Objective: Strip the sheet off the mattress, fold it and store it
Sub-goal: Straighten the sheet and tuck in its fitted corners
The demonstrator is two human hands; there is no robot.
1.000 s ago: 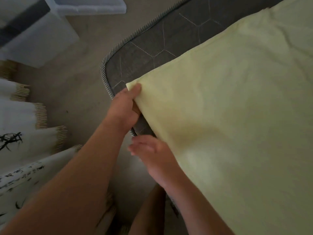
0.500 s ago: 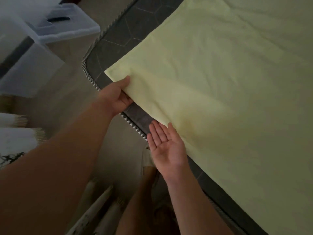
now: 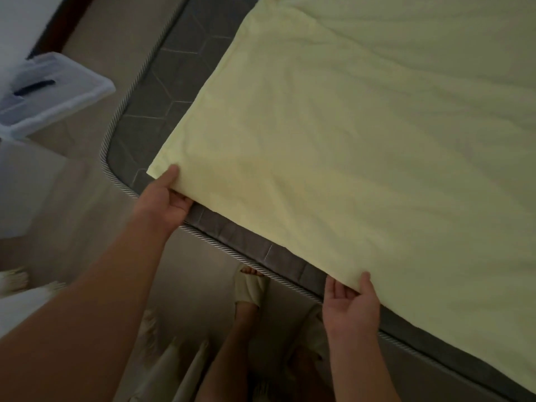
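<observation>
At far left on the beige floor [image 3: 84, 158] sits a translucent plastic storage box [image 3: 26, 181], its lid [image 3: 55, 94] with a dark handle lying beside it; what it holds cannot be made out. Next comes the grey quilted mattress [image 3: 162, 91], edged in twisted striped cord. Over it lies the pale yellow sheet [image 3: 348, 140], soft and lightly creased. The left hand [image 3: 165, 201] pinches its near corner, thumb on top. Further right, the right hand [image 3: 351, 303] grips the sheet's lower edge, palm up, thumb over the fabric.

One sheet [image 3: 348, 155], one mattress [image 3: 162, 91], two hands, left [image 3: 162, 201] and right [image 3: 352, 303], one plastic bin lid [image 3: 52, 94].
</observation>
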